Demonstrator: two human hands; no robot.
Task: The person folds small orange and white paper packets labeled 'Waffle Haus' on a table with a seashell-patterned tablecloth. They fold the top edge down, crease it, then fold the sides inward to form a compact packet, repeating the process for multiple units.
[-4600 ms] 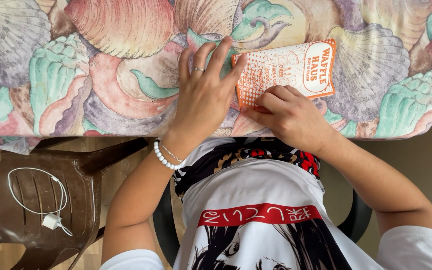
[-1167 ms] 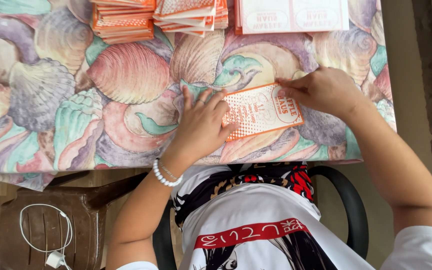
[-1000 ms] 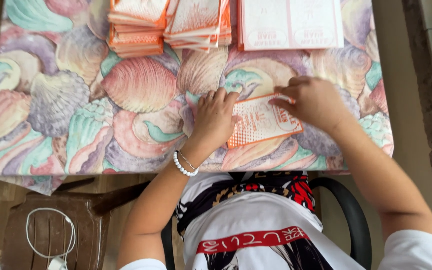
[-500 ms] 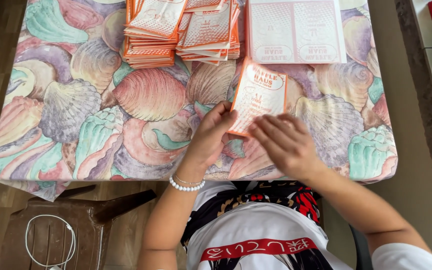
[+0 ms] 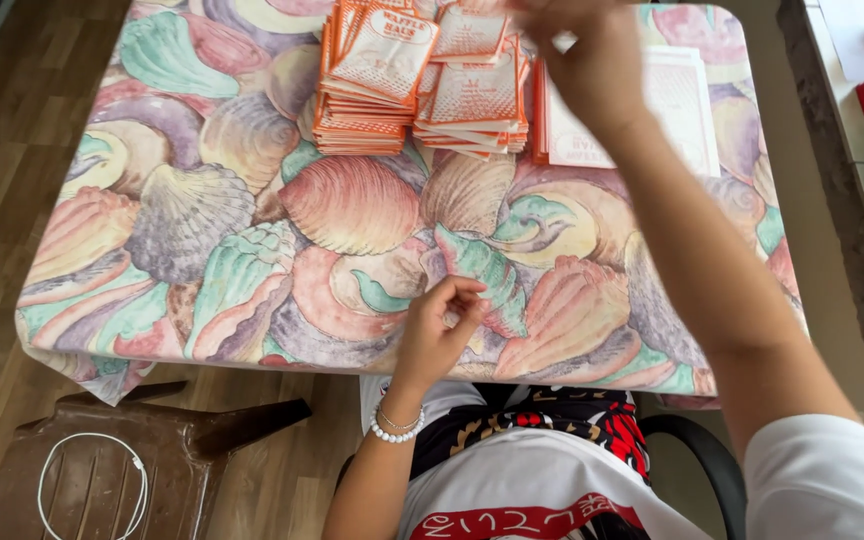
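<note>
R hand (image 5: 592,60) is stretched out to the far edge of the desk (image 5: 202,280), over the stacks of orange-and-white paper bags (image 5: 422,85). It's blurred; fingers look bunched, touching or just above the middle stack, but can't tell if they're grasping a bag. Forearm crosses the desk diagonally from lower R.

L hand (image 5: 437,335) rests near the front edge of the desk, on the seashell-print tablecloth (image 5: 352,205). Fingers curled loosely inward, thumb meeting fingertips, holding nothing visible. Bead bracelet (image 5: 395,428) on the wrist.

Bags: three piles side by side at the far edge — L pile w/ one bag tilted on top, middle pile messier, and to the R a flat stack of white printed sheets (image 5: 672,110) w/ orange edge, partly hidden by the R arm. Desk area betw. the hands carries no bag.

Lower L, off the desk: brown plastic chair (image 5: 102,460) w/ a white cable (image 5: 87,480) looped on the seat. Wood floor beneath.
</note>
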